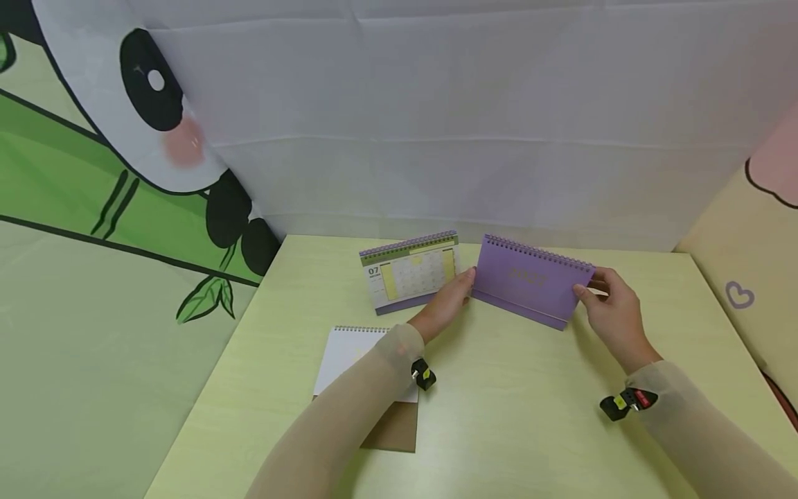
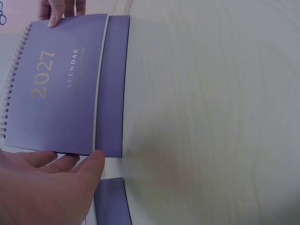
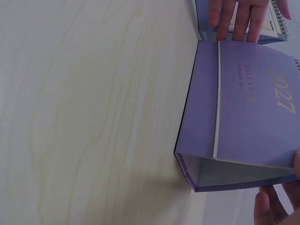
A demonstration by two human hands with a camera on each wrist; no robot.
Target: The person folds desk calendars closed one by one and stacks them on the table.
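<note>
**Contact at both ends!**

Near the table's (image 1: 511,416) back edge, the purple calendar (image 1: 530,283) ran lengthwise side to side, right end slanting away from that edge. The right hand (image 1: 614,315) pinched that end; the left hand (image 1: 445,303), fingers straight, only touched the other!

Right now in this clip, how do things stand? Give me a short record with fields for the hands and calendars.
Main item: purple 2027 desk calendar, spiral on top, spread like a tent
Left hand: straight fingers at its left edge
Right hand: pinches its right edge
To its left: 07-page desk calendar, standing
Nearer the person: white-page spiral calendar with brown base, partly hidden by left sleeve
Surface: pale wood-grain table
</note>
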